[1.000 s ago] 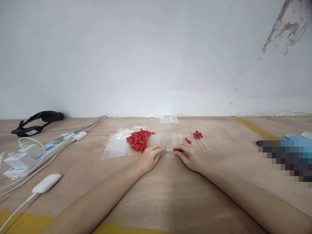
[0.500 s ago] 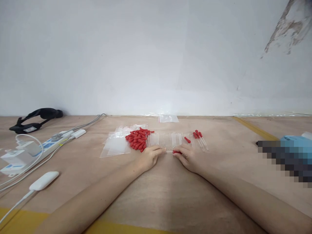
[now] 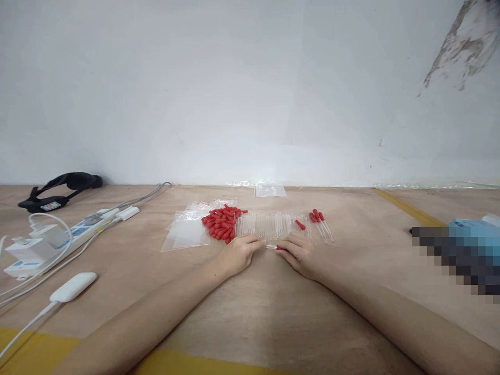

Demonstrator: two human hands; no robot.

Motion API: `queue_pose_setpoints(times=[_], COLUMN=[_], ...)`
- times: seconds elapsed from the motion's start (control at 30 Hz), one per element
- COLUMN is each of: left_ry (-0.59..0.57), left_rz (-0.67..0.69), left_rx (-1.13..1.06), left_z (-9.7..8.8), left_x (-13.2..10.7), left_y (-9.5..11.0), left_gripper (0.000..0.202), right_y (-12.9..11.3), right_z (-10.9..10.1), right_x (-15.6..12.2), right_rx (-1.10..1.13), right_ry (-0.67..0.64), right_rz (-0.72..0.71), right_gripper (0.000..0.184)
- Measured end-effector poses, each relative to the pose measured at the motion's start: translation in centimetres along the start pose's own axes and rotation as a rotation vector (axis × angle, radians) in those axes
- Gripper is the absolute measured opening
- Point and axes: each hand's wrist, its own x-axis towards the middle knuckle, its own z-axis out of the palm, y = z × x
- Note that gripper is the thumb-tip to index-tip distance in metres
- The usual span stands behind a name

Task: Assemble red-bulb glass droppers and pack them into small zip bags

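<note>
My left hand (image 3: 239,253) and my right hand (image 3: 299,252) rest on the wooden table, fingertips almost meeting. Between them lies a clear glass dropper tube (image 3: 270,245). The left fingers pinch its one end. The right fingers pinch a red rubber cap (image 3: 281,248) at its other end. Just beyond the hands lies a row of clear glass tubes (image 3: 269,225). A pile of red rubber caps (image 3: 221,224) sits left of the row. Three finished droppers with red caps (image 3: 321,222) lie right of it.
Clear zip bags (image 3: 187,233) lie left of the cap pile, another bag (image 3: 269,190) by the wall. A power strip with plugs and cables (image 3: 58,237), a white adapter (image 3: 73,287) and a black strap (image 3: 62,188) occupy the left. A blurred blue object (image 3: 464,250) is at the right.
My right hand has pushed the red cap a little leftward along the tube toward my left hand. The view has shifted slightly.
</note>
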Motion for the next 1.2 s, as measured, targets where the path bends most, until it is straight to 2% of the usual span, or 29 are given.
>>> queue_pose_setpoints(times=[0.17, 0.37, 0.57, 0.67, 0.77, 0.93, 1.2], left_ry=[0.033, 0.028, 0.096, 0.108, 0.109, 0.193, 0.168], left_rz=[0.036, 0.011, -0.075, -0.077, -0.054, -0.078, -0.064], left_rx=[0.052, 0.059, -0.028, -0.08, -0.083, -0.08, -0.101], left_z=[-0.1, 0.0, 0.1, -0.1, -0.2, 0.1, 0.3], left_x=[0.1, -0.1, 0.0, 0.1, 0.1, -0.1, -0.1], left_y=[0.3, 0.3, 0.2, 0.4, 0.3, 0.2, 0.1], left_gripper=[0.034, 0.034, 0.024, 0.021, 0.022, 0.02, 0.021], right_y=[-0.2, -0.1, -0.3, -0.3, -0.1, 0.3, -0.5], right_z=[-0.4, -0.8, -1.4, -1.4, -1.1, -0.7, -1.2], right_x=[0.3, 0.7, 1.0, 1.0, 0.9, 0.7, 1.2], right_rx=[-0.044, 0.082, 0.197, 0.216, 0.234, 0.299, 0.268], right_ry=[-0.102, -0.151, -0.077, -0.05, -0.043, -0.037, -0.041], right_rz=[-0.004, 0.133, 0.384, 0.442, 0.478, 0.523, 0.522], right_gripper=[0.02, 0.017, 0.009, 0.008, 0.009, 0.013, 0.012])
